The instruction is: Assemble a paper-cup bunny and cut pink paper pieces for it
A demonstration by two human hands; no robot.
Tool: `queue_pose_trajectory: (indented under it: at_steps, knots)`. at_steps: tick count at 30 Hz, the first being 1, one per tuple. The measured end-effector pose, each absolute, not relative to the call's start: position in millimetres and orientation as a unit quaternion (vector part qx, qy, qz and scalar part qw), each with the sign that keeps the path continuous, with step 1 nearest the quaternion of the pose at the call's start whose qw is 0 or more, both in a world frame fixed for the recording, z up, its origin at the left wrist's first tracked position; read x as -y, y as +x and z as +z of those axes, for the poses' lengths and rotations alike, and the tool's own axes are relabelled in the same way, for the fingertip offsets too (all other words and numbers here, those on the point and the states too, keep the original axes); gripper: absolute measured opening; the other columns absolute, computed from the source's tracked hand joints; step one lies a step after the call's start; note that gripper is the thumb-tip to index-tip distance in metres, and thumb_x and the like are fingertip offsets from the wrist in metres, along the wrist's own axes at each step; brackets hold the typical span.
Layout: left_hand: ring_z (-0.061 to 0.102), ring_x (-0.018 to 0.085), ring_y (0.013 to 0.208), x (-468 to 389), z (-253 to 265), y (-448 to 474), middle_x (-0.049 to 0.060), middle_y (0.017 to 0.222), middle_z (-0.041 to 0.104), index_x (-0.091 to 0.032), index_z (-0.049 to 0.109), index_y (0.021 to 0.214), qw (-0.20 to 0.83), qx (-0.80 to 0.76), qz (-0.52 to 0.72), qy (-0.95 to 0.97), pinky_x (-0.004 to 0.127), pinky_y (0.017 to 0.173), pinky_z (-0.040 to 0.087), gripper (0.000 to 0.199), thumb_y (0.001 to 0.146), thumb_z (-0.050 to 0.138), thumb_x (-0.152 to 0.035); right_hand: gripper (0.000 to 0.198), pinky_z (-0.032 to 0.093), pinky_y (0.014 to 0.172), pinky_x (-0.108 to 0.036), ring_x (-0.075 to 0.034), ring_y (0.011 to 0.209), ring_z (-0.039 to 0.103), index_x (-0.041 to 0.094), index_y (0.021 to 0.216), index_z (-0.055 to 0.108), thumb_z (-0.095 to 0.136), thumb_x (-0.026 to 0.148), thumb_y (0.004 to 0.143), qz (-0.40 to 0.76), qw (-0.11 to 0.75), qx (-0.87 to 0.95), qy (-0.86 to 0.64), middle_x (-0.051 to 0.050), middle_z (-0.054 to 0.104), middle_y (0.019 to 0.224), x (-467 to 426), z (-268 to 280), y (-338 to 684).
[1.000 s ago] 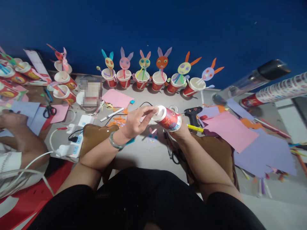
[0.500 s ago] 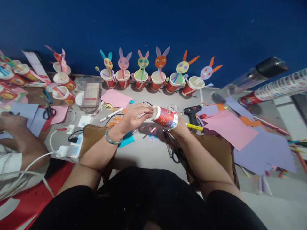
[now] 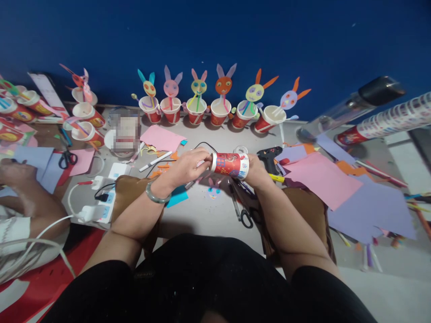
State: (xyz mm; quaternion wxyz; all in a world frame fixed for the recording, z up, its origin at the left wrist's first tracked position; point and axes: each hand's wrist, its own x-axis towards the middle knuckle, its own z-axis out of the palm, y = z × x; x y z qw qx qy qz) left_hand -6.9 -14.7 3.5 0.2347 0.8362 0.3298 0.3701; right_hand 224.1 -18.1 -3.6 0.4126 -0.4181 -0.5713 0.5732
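A red paper cup (image 3: 229,165) with a printed pattern lies sideways in the air between my hands, above the table. My left hand (image 3: 190,168), with a bangle at its wrist, pinches at the cup's left end; its fingertips are partly hidden there. At the right end, my right hand (image 3: 257,171) grips the cup, its fingers mostly behind or inside it. Below the cup, a paper rabbit face (image 3: 213,192) with blue eyes rests on the table. Black-handled scissors (image 3: 247,219) and a pen (image 3: 235,200) lie near my right wrist.
Several rabbit-decorated cups, one an orange-faced rabbit cup (image 3: 220,115), line the blue wall. A black glue gun (image 3: 270,158), pink paper (image 3: 319,179) and purple paper (image 3: 377,211) lie right. A power strip (image 3: 107,202) and another person's hand (image 3: 16,172) are left.
The cup has turned from a slant to nearly level, and its right end has risen slightly. My right hand has come up beside it. My left hand stays at the left end.
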Motion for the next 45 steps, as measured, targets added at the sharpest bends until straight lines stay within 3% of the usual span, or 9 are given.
queue_pose_trajectory:
  at_steps: [6, 11, 18, 25, 30, 33, 37, 41, 45]
  knots:
    - [0.060, 0.011, 0.066, 14.0, -1.1, -2.9, 0.001, 0.073, 0.068, -0.016, 0.065, 0.078, 0.388, -0.371, 0.384, 0.751, 0.023, 0.061, 0.047, 0.010, 0.086, 0.061, -0.020, 0.021, 0.057, 0.055, -0.028, -0.013, 0.049, 0.058, 0.019, 0.058, 0.070, 0.089, 0.026, 0.053, 0.561, 0.407, 0.591, -0.413, 0.003, 0.067, 0.054, 15.8, 4.0, 226.3]
    - [0.054, 0.008, 0.052, 13.0, -2.5, -2.0, -0.002, 0.063, 0.063, -0.015, 0.066, 0.078, 0.510, -0.406, 0.334, 0.681, 0.020, 0.049, 0.042, 0.007, 0.080, 0.064, -0.022, 0.023, 0.058, 0.060, -0.029, -0.015, 0.055, 0.063, 0.018, 0.059, 0.070, 0.092, 0.026, 0.052, 0.540, 0.402, 0.616, -0.408, 0.002, 0.069, 0.057, 15.9, 2.3, 229.9]
    - [0.052, 0.008, 0.053, 18.6, -3.3, 6.5, -0.003, 0.062, 0.062, -0.016, 0.062, 0.079, 0.531, -0.450, 0.315, 0.645, 0.021, 0.053, 0.041, 0.004, 0.080, 0.059, -0.017, 0.031, 0.060, 0.060, -0.030, -0.023, 0.066, 0.071, 0.019, 0.062, 0.072, 0.094, 0.039, 0.052, 0.539, 0.372, 0.627, -0.422, 0.000, 0.069, 0.057, 16.6, 9.9, 228.7]
    - [0.053, 0.009, 0.057, 20.7, -4.8, 13.4, -0.003, 0.067, 0.062, -0.018, 0.055, 0.079, 0.482, -0.449, 0.333, 0.675, 0.022, 0.055, 0.041, 0.007, 0.081, 0.051, -0.012, 0.025, 0.062, 0.069, -0.035, -0.023, 0.069, 0.072, 0.019, 0.066, 0.075, 0.092, 0.034, 0.056, 0.525, 0.386, 0.623, -0.432, 0.001, 0.070, 0.059, 15.3, 8.7, 231.2]
    - [0.055, 0.009, 0.054, 18.3, -4.4, 13.2, -0.003, 0.065, 0.063, -0.018, 0.055, 0.082, 0.487, -0.463, 0.356, 0.650, 0.021, 0.052, 0.040, 0.010, 0.079, 0.050, -0.010, 0.019, 0.056, 0.060, -0.028, -0.013, 0.055, 0.061, 0.020, 0.073, 0.077, 0.087, 0.033, 0.064, 0.485, 0.450, 0.607, -0.440, 0.003, 0.069, 0.062, 14.1, 9.6, 230.6]
    - [0.055, 0.009, 0.052, 16.7, -7.2, 12.5, -0.004, 0.062, 0.062, -0.018, 0.056, 0.084, 0.492, -0.476, 0.372, 0.627, 0.021, 0.051, 0.041, 0.010, 0.080, 0.051, -0.011, 0.016, 0.042, 0.044, -0.024, -0.009, 0.044, 0.049, 0.021, 0.080, 0.077, 0.079, 0.036, 0.075, 0.426, 0.510, 0.574, -0.478, 0.004, 0.064, 0.057, 14.6, 9.3, 229.3]
    - [0.054, 0.008, 0.050, 15.6, -10.8, 13.1, -0.005, 0.059, 0.061, -0.018, 0.056, 0.085, 0.479, -0.512, 0.390, 0.598, 0.021, 0.050, 0.039, 0.007, 0.081, 0.053, -0.013, 0.029, 0.036, 0.045, -0.025, -0.008, 0.046, 0.043, 0.021, 0.078, 0.073, 0.072, 0.050, 0.083, 0.331, 0.577, 0.575, -0.476, 0.002, 0.062, 0.061, 18.7, 8.8, 227.2]
    - [0.051, 0.008, 0.048, 17.5, -8.7, 15.5, -0.005, 0.058, 0.061, -0.018, 0.055, 0.083, 0.478, -0.524, 0.392, 0.585, 0.021, 0.047, 0.036, 0.005, 0.081, 0.054, -0.014, 0.036, 0.032, 0.050, -0.026, -0.008, 0.050, 0.039, 0.020, 0.068, 0.065, 0.082, 0.051, 0.075, 0.268, 0.527, 0.646, -0.482, 0.004, 0.055, 0.058, 25.3, 8.6, 222.7]
    - [0.053, 0.008, 0.050, 19.4, -7.5, 16.7, -0.005, 0.059, 0.061, -0.019, 0.054, 0.084, 0.470, -0.509, 0.402, 0.598, 0.021, 0.049, 0.039, 0.006, 0.083, 0.052, -0.013, 0.038, 0.031, 0.051, -0.026, -0.008, 0.050, 0.039, 0.020, 0.064, 0.058, 0.074, 0.048, 0.085, 0.292, 0.513, 0.631, -0.503, 0.006, 0.048, 0.053, 29.5, 5.4, 218.7]
